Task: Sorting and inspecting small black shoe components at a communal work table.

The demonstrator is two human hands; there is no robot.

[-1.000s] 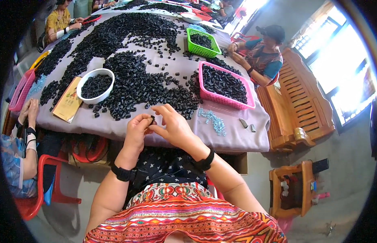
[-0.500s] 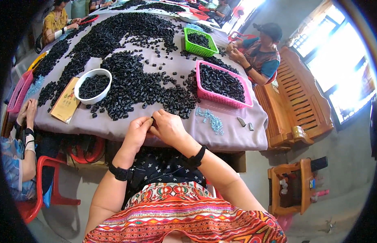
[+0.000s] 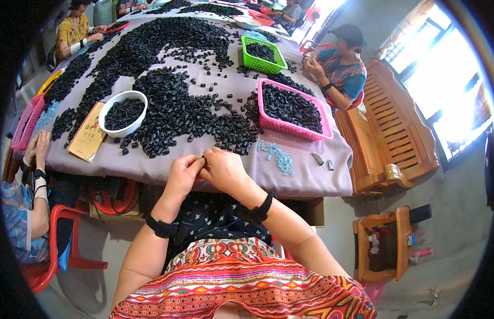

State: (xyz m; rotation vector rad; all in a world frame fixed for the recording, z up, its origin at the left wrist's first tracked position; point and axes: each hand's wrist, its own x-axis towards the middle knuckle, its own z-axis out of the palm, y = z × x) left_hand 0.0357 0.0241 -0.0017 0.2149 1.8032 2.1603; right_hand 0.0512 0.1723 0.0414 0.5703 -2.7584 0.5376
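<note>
My left hand (image 3: 184, 173) and my right hand (image 3: 223, 169) meet at the table's front edge, fingers pinched together. Between their fingertips is a small black piece (image 3: 203, 158), mostly hidden by the fingers. Just beyond my hands spreads a heap of small black cylindrical pieces (image 3: 178, 114) on the grey-mauve tablecloth (image 3: 119, 160). To the right of my hands lies a scatter of small clear bluish pieces (image 3: 279, 158). A pink basket (image 3: 295, 127) full of black pieces stands behind that scatter. A white bowl (image 3: 139, 126) of black pieces sits to the left, beside a yellow booklet (image 3: 87, 135).
Two small grey-green pieces (image 3: 323, 161) lie near the right corner. A green basket (image 3: 264, 65) stands farther back. Co-workers sit at both sides; one person's hands (image 3: 39, 149) rest at the left edge. A wooden bench (image 3: 398, 125) and a wooden stool (image 3: 382, 244) are at the right.
My hands stay pinched together at nearly the same place, with a slight shift of the fingers and left wrist. The co-worker at the right has raised their hands a little.
</note>
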